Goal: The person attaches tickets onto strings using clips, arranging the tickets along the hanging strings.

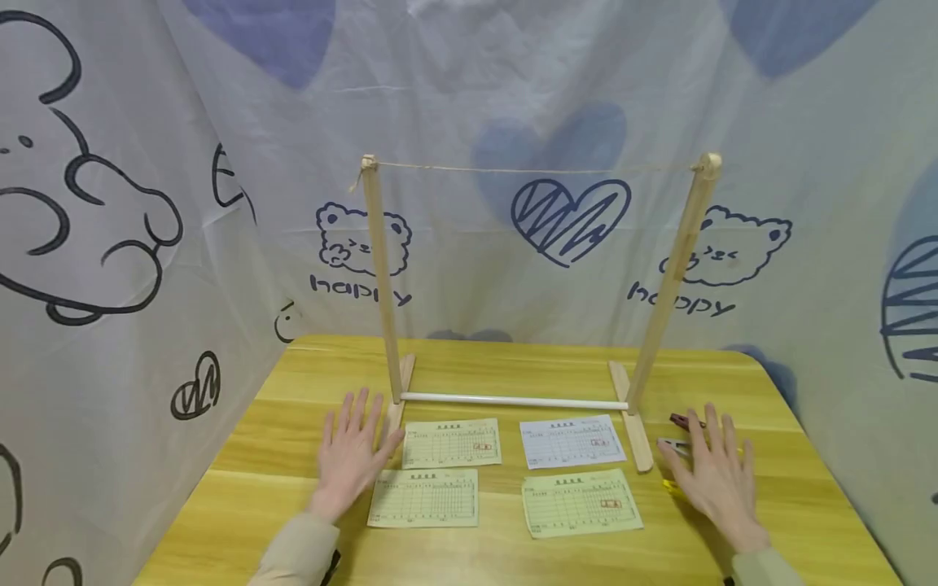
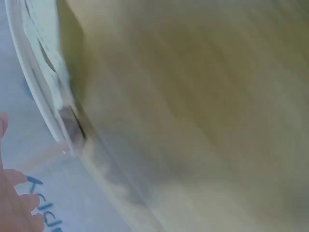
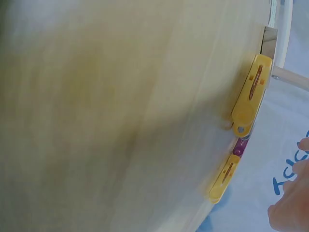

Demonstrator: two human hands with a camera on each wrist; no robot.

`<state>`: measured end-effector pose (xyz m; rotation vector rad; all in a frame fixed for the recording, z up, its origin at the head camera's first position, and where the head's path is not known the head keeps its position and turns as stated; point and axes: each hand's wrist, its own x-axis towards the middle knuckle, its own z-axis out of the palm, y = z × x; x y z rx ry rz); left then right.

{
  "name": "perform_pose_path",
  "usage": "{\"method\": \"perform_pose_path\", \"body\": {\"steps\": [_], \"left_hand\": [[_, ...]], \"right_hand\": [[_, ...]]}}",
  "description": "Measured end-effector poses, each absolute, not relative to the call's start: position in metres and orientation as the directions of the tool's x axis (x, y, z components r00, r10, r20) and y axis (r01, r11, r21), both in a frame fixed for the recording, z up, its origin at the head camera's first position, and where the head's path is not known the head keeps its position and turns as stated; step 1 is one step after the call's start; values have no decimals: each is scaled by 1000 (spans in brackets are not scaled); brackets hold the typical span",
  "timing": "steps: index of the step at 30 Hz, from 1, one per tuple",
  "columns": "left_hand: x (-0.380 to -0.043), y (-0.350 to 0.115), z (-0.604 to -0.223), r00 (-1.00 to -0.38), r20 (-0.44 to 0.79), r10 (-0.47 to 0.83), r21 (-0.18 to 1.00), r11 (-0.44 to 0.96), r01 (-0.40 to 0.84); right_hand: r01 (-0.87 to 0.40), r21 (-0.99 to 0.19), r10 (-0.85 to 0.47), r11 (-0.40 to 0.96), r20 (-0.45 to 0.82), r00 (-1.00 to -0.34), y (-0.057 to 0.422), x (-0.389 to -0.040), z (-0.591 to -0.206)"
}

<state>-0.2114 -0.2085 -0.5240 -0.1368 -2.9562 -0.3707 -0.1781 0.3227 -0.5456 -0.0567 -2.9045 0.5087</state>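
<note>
My left hand (image 1: 348, 460) is at the left of the wooden table with its fingers spread, beside a pale green printed slip (image 1: 452, 443). Below that slip lies another green slip (image 1: 425, 499). On the right, a white slip (image 1: 572, 442) lies above a green slip (image 1: 582, 503). My right hand (image 1: 714, 480) has its fingers apart and holds nothing, and it partly hides several clips. Among these are a dark red clip (image 1: 685, 421) and a grey clip (image 1: 672, 446). The right wrist view has a yellow clip (image 3: 250, 96) in front, with a smaller-looking yellow clip (image 3: 223, 180) farther along.
Behind the slips stands a wooden frame of two posts, the left post (image 1: 383, 277) and the right post (image 1: 672, 285). A thin string (image 1: 528, 169) joins their tops and a white rod (image 1: 513, 400) their bases. A printed curtain (image 1: 469, 98) surrounds the table (image 1: 506, 561).
</note>
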Motion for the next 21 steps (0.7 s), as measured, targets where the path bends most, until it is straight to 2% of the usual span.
{"method": "perform_pose_path", "body": {"steps": [11, 21], "left_hand": [[-213, -171, -524, -965, 220, 144, 263, 944, 200], [-224, -137, -533, -955, 187, 231, 311, 908, 280]], "right_hand": [[-37, -331, 44, 943, 235, -971, 317, -182, -542], [-37, -363, 39, 931, 199, -979, 310, -181, -539]]}}
